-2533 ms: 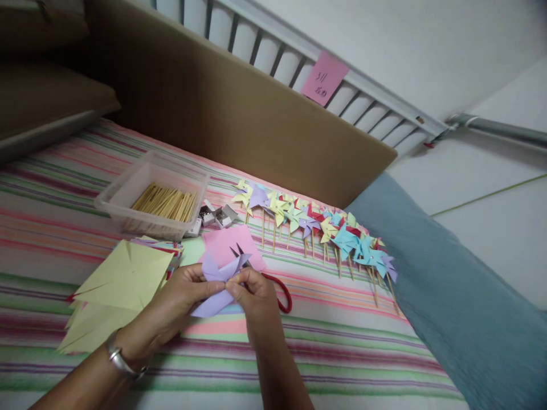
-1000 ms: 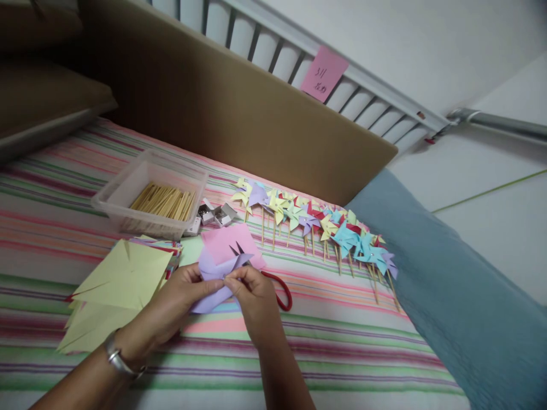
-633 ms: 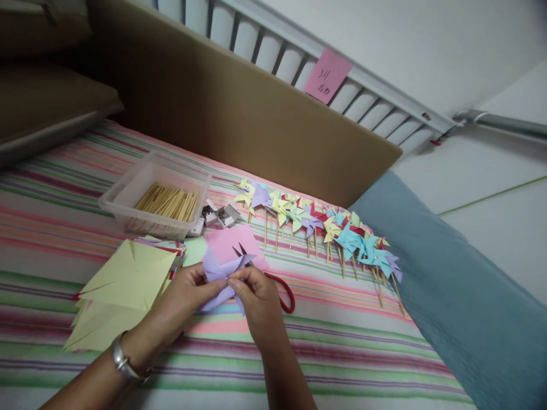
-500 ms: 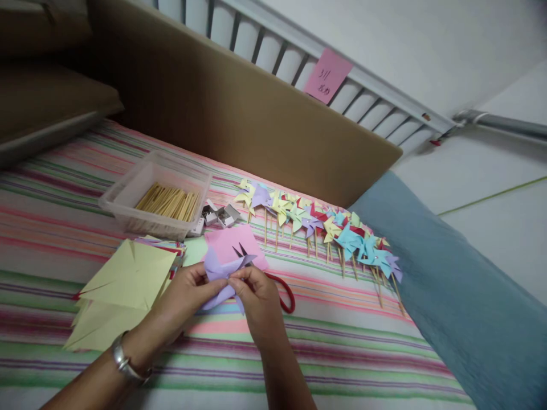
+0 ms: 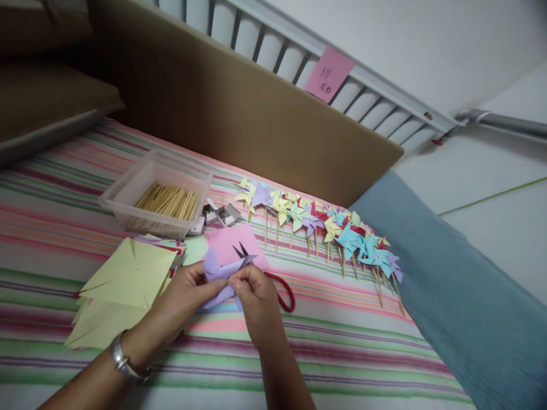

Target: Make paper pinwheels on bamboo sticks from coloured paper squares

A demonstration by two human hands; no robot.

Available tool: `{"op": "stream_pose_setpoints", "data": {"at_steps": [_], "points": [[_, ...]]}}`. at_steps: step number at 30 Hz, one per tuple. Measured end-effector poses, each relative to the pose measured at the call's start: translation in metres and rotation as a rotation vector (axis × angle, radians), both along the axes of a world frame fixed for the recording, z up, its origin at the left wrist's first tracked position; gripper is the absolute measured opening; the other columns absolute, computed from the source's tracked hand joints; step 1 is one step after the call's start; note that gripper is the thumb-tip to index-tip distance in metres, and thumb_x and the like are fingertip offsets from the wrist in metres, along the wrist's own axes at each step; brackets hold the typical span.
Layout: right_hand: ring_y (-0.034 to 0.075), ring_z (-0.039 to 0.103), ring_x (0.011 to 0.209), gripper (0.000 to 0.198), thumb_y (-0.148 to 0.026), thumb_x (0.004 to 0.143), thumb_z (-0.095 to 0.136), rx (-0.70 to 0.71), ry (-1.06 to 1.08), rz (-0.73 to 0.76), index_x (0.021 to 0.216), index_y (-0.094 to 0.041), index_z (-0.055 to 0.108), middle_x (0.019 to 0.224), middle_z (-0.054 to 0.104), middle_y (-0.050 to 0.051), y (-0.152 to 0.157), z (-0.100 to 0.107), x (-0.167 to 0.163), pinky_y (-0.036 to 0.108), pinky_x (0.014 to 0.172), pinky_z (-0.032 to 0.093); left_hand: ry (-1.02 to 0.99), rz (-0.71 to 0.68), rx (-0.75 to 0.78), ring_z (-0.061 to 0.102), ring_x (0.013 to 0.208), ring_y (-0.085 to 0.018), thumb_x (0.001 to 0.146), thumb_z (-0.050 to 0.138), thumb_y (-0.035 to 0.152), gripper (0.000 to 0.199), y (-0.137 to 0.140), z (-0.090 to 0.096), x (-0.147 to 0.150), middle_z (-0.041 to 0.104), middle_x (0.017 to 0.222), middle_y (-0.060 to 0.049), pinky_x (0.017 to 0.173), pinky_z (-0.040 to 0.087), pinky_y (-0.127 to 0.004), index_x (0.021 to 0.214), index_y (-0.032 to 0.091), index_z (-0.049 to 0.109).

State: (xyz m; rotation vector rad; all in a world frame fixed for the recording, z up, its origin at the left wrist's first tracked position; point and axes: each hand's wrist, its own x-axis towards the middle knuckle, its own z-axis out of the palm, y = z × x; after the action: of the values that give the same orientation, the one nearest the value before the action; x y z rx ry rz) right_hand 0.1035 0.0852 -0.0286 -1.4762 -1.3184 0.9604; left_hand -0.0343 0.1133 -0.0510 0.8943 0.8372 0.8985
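Between both hands is a purple paper pinwheel (image 5: pixel 226 270), its corners folded toward the middle. My left hand (image 5: pixel 194 293) pinches it from the left, thumb pressed near the centre. From the right, my right hand (image 5: pixel 255 296) pinches the folds close to that centre; whether a pin sits under its fingertips cannot be seen. Behind the paper lie scissors (image 5: pixel 287 291) with red handles, their dark tips poking out over a pink paper sheet (image 5: pixel 235 239). Left of my left hand is a stack of cut yellow paper squares (image 5: pixel 128 273).
A clear plastic box (image 5: pixel 113 199) holds many wooden sticks (image 5: pixel 168 200). Small open boxes (image 5: pixel 228 214) with tiny metal pieces stand beside it. Finished pinwheels (image 5: pixel 348 239) on sticks lie in a row at the right. A cardboard panel (image 5: pixel 239 114) stands along the back of the striped cloth (image 5: pixel 342 353).
The right-hand edge of the purple paper is folded in slightly more under my right hand. Both hands stay in nearly the same place, still pinching it.
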Motion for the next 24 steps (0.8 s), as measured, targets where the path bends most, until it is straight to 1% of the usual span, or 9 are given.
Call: {"op": "stream_pose_setpoints", "data": {"at_steps": [9, 13, 20, 24], "points": [[0.013, 0.048, 0.064, 0.011, -0.024, 0.073, 0.058, -0.049, 0.049, -0.006, 0.065, -0.018, 0.054, 0.064, 0.052, -0.002, -0.0009, -0.0003, 0.0008, 0.024, 0.06, 0.038, -0.015, 0.005, -0.015, 0.062, 0.076, -0.016, 0.067, 0.073, 0.03, 0.02, -0.0017, -0.0018, 0.0009, 0.072, 0.082, 0.001, 0.073, 0.046, -0.024, 0.085, 0.021, 0.071], [0.013, 0.046, 0.06, 0.011, -0.024, 0.072, 0.058, -0.068, 0.055, -0.013, 0.064, -0.018, 0.054, 0.062, 0.051, -0.002, -0.0006, 0.0007, -0.0001, 0.024, 0.057, 0.037, -0.025, 0.003, -0.011, 0.062, 0.076, -0.016, 0.068, 0.072, 0.029, 0.019, -0.002, -0.0006, 0.0007, 0.072, 0.082, 0.001, 0.074, 0.046, -0.024, 0.086, 0.021, 0.071], [0.012, 0.043, 0.057, 0.011, -0.023, 0.071, 0.058, -0.084, 0.003, -0.031, 0.062, -0.018, 0.054, 0.058, 0.049, -0.003, -0.001, 0.0035, -0.001, 0.023, 0.055, 0.035, -0.03, -0.012, -0.023, 0.061, 0.071, -0.015, 0.068, 0.072, 0.029, 0.019, -0.0014, -0.0011, -0.0007, 0.072, 0.079, 0.001, 0.069, 0.045, -0.023, 0.085, 0.02, 0.071], [0.013, 0.045, 0.06, 0.012, -0.023, 0.07, 0.059, -0.07, -0.02, -0.042, 0.061, -0.018, 0.054, 0.06, 0.051, -0.002, -0.0008, 0.0019, -0.0011, 0.024, 0.056, 0.036, -0.035, -0.014, -0.035, 0.061, 0.072, -0.015, 0.067, 0.073, 0.03, 0.023, -0.0014, -0.0033, -0.0013, 0.072, 0.081, 0.0, 0.068, 0.045, -0.024, 0.087, 0.019, 0.071]]}}
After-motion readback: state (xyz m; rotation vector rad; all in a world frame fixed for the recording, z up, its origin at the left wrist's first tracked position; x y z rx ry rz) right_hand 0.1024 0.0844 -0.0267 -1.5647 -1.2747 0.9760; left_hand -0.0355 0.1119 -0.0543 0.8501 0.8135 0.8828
